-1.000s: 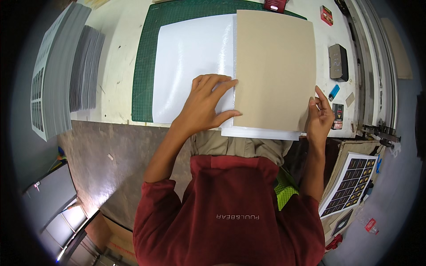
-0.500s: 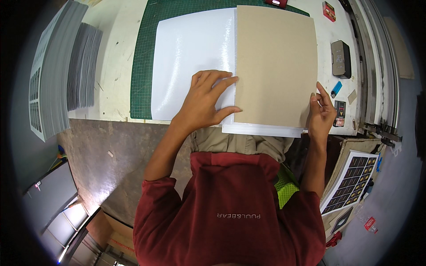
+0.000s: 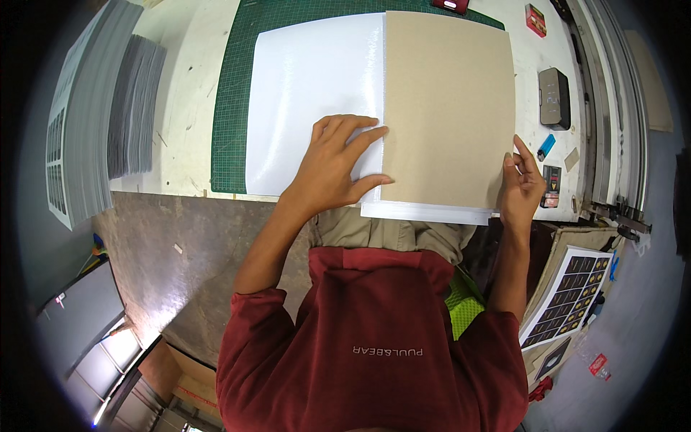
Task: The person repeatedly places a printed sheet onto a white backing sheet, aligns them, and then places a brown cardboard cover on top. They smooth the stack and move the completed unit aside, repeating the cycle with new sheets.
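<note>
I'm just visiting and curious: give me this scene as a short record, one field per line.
Left hand: fingers spread, thumb and fingertips at the left edge of the tan board
Right hand: at the board's right edge; firmness of grip unclear
White layer: juts past the board's near edge
Left of board: glossy white sheet, green cutting mat
Further right: dark clock, blue lighter
Far left: paper stacks

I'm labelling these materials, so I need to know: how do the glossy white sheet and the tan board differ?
Finish: the white sheet shows bright streaks of reflected light; the tan board looks matte.
Place: the white sheet lies on the left, the tan board on the right.
Hands: the left hand is partly over the white sheet; the right hand is at the tan board's right edge.
Both lie partly over the green cutting mat.
</note>
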The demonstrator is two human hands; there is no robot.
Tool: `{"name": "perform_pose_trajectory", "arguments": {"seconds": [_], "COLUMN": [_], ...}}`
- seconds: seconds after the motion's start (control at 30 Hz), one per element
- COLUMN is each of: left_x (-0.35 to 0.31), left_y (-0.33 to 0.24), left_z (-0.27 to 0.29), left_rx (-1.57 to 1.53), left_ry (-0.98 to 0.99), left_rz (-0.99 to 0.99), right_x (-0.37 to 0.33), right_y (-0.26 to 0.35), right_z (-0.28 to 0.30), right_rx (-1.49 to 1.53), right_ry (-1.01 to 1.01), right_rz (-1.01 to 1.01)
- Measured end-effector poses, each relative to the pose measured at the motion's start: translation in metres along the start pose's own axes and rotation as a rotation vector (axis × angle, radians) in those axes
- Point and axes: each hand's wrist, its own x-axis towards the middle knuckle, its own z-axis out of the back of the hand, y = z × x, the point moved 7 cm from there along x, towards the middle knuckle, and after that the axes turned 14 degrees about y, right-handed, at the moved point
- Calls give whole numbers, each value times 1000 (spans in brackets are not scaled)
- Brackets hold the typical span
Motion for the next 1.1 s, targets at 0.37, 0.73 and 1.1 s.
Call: {"name": "perform_pose_trajectory", "arguments": {"seconds": [0.37,0.73,1.1], "left_x": [1,1,4], "left_y": [-2,-5,-14], "left_z": [-2,-4,-4], "left_rx": [38,116,233], "left_ry": [46,68,112], "left_rz": [-9,-6,59], "right_x": [1,0,-9], "right_y": [0,-1,79], "right_z": [-1,0,-53], "right_rx": [-38,-75,-735], "right_ry": [-1,2,146], "right_rz": [-18,-53,408]}}
